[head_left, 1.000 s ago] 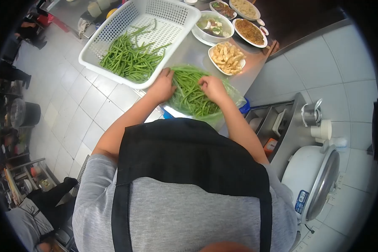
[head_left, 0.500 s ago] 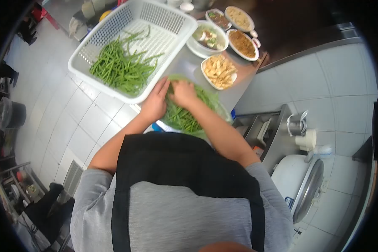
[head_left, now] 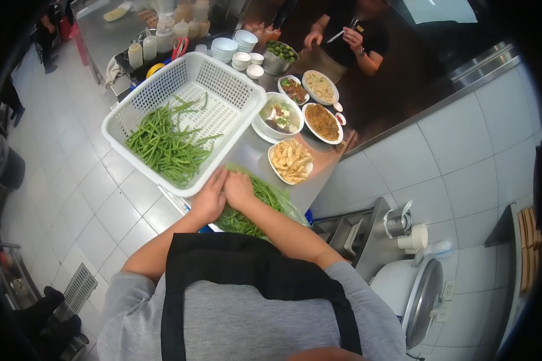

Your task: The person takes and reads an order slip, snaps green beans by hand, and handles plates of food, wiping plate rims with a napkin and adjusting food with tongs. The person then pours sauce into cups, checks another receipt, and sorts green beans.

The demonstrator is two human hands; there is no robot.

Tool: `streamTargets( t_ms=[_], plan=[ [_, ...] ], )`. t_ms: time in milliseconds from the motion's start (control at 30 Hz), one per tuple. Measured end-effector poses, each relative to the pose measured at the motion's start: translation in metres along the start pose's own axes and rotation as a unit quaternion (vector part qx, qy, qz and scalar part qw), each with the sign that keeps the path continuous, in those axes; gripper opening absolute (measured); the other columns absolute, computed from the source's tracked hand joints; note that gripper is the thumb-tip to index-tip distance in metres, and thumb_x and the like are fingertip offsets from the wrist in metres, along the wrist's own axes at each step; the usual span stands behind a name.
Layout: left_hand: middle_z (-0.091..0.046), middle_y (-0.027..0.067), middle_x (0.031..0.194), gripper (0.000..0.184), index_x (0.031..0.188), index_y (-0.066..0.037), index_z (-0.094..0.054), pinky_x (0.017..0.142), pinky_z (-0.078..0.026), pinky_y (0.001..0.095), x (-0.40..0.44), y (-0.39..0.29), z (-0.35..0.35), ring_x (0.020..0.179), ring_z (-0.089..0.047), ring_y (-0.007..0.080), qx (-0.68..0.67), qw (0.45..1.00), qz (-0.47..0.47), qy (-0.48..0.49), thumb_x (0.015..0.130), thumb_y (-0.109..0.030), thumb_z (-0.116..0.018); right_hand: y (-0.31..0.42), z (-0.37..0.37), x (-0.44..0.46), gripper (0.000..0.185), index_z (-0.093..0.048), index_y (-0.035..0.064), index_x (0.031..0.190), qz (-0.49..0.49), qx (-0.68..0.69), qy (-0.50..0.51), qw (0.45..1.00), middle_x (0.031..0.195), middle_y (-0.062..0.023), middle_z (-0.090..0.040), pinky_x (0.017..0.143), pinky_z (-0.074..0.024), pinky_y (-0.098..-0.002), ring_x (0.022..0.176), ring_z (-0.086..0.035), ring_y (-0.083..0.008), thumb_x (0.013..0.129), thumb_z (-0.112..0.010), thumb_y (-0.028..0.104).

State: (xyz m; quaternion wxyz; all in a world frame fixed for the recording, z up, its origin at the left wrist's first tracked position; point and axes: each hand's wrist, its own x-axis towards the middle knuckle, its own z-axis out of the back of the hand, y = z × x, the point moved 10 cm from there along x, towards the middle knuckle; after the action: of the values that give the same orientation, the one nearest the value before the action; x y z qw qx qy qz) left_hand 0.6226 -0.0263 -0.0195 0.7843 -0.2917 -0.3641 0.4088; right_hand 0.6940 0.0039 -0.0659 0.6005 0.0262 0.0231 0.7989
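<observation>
Green beans fill a clear plastic bag (head_left: 289, 207) lying at the counter's near edge. At the bag's left end, my left hand (head_left: 209, 197) and my right hand (head_left: 238, 189) meet side by side, fingers bent at the plastic; what the fingertips pinch is too small to make out. Beyond my left hand stands a white perforated basket (head_left: 229, 84), with a heap of loose green beans (head_left: 165, 141) in its left part. A dish of pale fried strips (head_left: 291, 161) sits just past the bag.
Behind are a soup bowl (head_left: 281, 117), a plate of brown food (head_left: 323, 123), a metal pot of green fruit (head_left: 279, 58), stacked white bowls (head_left: 224, 48) and squeeze bottles (head_left: 150, 46). Across the counter stands a person (head_left: 349, 39) holding a thin object. A large lidded cooker (head_left: 397, 286) stands at right.
My right hand has moved left across the bag and now touches my left hand. The view has tilted up, bringing the pot, bowls and the person across the counter into sight.
</observation>
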Motion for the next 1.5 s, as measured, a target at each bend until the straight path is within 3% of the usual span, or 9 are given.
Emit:
streamTargets(
  t_ms=[200, 300, 400, 600, 833, 933, 1033, 1267, 1500],
  plan=[
    [-0.039, 0.0235, 0.135, 0.05, 0.132, 0.003, -0.04, 0.103, -0.033, 0.0425, -0.028, 0.01, -0.007, 0.124, -0.039, 0.0398, 0.004, 1.0, 0.017, -0.016, 0.086, -0.013, -0.049, 0.009, -0.02, -0.01, 0.029, -0.06, 0.0041, 0.105, -0.039, 0.005, 0.157, 0.987, 0.107, -0.0152, -0.062, 0.089, -0.0402, -0.0462, 0.103, -0.057, -0.0295, 0.082, -0.052, 0.019],
    [-0.039, 0.0245, 0.135, 0.053, 0.133, 0.003, -0.037, 0.103, -0.033, 0.0431, -0.011, 0.014, -0.008, 0.124, -0.038, 0.0405, 0.001, 0.999, 0.039, -0.016, 0.083, -0.009, -0.048, -0.004, -0.013, 0.006, 0.029, -0.06, 0.0047, 0.104, -0.028, 0.051, 0.113, 0.992, 0.103, -0.0134, -0.064, 0.09, -0.0392, -0.0486, 0.099, -0.059, -0.0314, 0.079, -0.056, 0.02],
    [-0.037, 0.0253, 0.136, 0.058, 0.136, 0.002, -0.034, 0.104, -0.032, 0.0429, -0.01, 0.024, -0.01, 0.125, -0.036, 0.0409, 0.054, 0.998, 0.043, -0.003, 0.079, -0.003, -0.047, 0.005, -0.005, 0.008, 0.029, -0.059, 0.0037, 0.105, -0.008, -0.008, 0.157, 0.988, 0.106, -0.0151, -0.062, 0.09, -0.0395, -0.0487, 0.103, -0.057, -0.0319, 0.08, -0.055, 0.016],
    [-0.03, 0.0278, 0.14, 0.069, 0.138, 0.002, -0.03, 0.107, -0.028, 0.0411, -0.021, 0.038, -0.012, 0.13, -0.03, 0.0411, 0.02, 0.993, 0.117, 0.03, 0.071, 0.003, -0.047, 0.016, -0.007, -0.005, 0.026, -0.058, 0.0009, 0.101, 0.035, 0.058, 0.072, 0.995, 0.104, -0.0205, -0.06, 0.089, -0.0401, -0.0495, 0.105, -0.054, -0.0355, 0.079, -0.049, 0.01],
    [-0.029, 0.0297, 0.14, 0.073, 0.141, 0.001, -0.026, 0.108, -0.026, 0.0405, -0.006, 0.033, -0.015, 0.132, -0.027, 0.041, 0.004, 0.993, 0.113, 0.041, 0.071, 0.003, -0.047, -0.002, 0.007, -0.011, 0.023, -0.059, 0.0051, 0.101, -0.017, 0.011, 0.115, 0.993, 0.107, -0.0145, -0.059, 0.092, -0.0358, -0.0482, 0.107, -0.052, -0.0307, 0.083, -0.047, 0.012],
    [-0.027, 0.0313, 0.14, 0.074, 0.141, 0.002, -0.025, 0.109, -0.025, 0.04, 0.002, 0.032, -0.013, 0.132, -0.026, 0.0424, -0.031, 0.991, 0.123, 0.049, 0.071, 0.001, -0.05, -0.005, 0.008, -0.008, 0.019, -0.059, 0.0059, 0.094, 0.013, 0.029, 0.048, 0.998, 0.102, -0.0147, -0.059, 0.085, -0.0384, -0.0476, 0.102, -0.053, -0.0323, 0.081, -0.05, 0.017],
    [-0.027, 0.0336, 0.139, 0.077, 0.139, 0.006, -0.023, 0.111, -0.021, 0.042, -0.007, 0.026, -0.028, 0.132, -0.025, 0.0447, 0.006, 0.992, 0.111, 0.059, 0.069, -0.005, -0.053, -0.025, 0.027, -0.033, 0.02, -0.059, 0.0051, 0.094, -0.045, 0.101, 0.014, 0.994, 0.101, -0.0161, -0.059, 0.086, -0.0383, -0.0471, 0.101, -0.053, -0.0336, 0.082, -0.052, 0.019],
    [-0.026, 0.0261, 0.143, 0.079, 0.14, 0.004, -0.023, 0.108, -0.028, 0.0386, 0.029, 0.002, -0.019, 0.132, -0.027, 0.0402, 0.055, 0.989, 0.087, 0.109, 0.075, -0.013, -0.063, -0.057, 0.095, -0.035, 0.024, -0.065, 0.006, 0.093, -0.006, 0.064, 0.005, 0.998, 0.108, -0.0159, -0.055, 0.082, -0.0427, -0.0468, 0.096, -0.054, -0.0352, 0.08, -0.061, 0.026],
    [-0.026, 0.0218, 0.143, 0.078, 0.14, -0.006, -0.029, 0.107, -0.029, 0.0416, -0.001, -0.045, -0.009, 0.132, -0.028, 0.0389, 0.171, 0.978, 0.004, 0.118, 0.074, -0.018, -0.068, -0.067, 0.119, -0.056, 0.022, -0.066, 0.0037, 0.088, 0.004, 0.247, -0.033, 0.968, 0.088, -0.0158, -0.057, 0.077, -0.0458, -0.039, 0.086, -0.057, -0.0313, 0.078, -0.067, 0.023]
  ],
)
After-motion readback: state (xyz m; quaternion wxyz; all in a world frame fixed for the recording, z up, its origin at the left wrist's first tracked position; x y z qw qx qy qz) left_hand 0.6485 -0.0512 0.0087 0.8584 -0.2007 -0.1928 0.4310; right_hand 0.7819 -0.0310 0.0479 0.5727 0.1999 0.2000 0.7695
